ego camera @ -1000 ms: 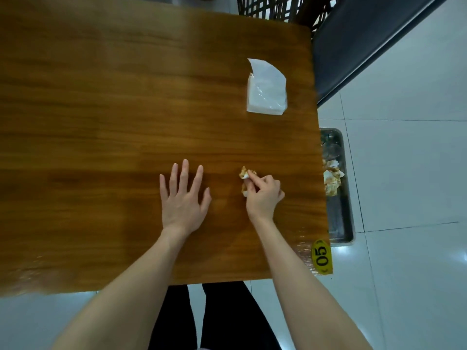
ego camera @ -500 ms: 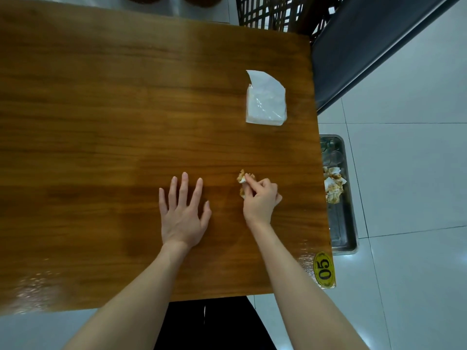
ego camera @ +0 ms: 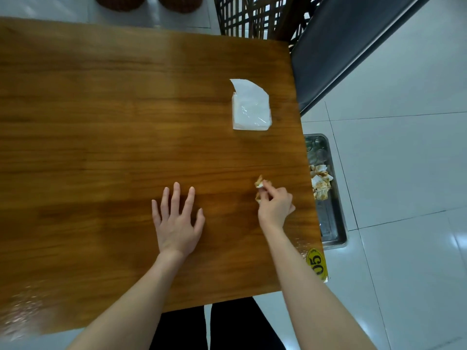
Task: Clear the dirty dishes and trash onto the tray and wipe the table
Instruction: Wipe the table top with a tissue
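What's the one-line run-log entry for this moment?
left hand: flat on table | right hand: pinching stained napkin | tray: holds crumpled napkins | tissue pack: on table

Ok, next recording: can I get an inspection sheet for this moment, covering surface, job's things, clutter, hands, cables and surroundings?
Surface: wooden table, shiny glare at its near left corner; yellow 05 sticker at the near right corner.
Job's things: stained napkin on the table near the right edge; metal tray lower down beside that edge, holding crumpled napkins.
Clutter: white tissue pack lying on the table's far right part.
Hands: left hand flat on the table, fingers spread; right hand pinches the stained napkin.
Cables: nothing seen.
Surroundings: white tiled floor, dark seat, wooden lattice beyond the table.
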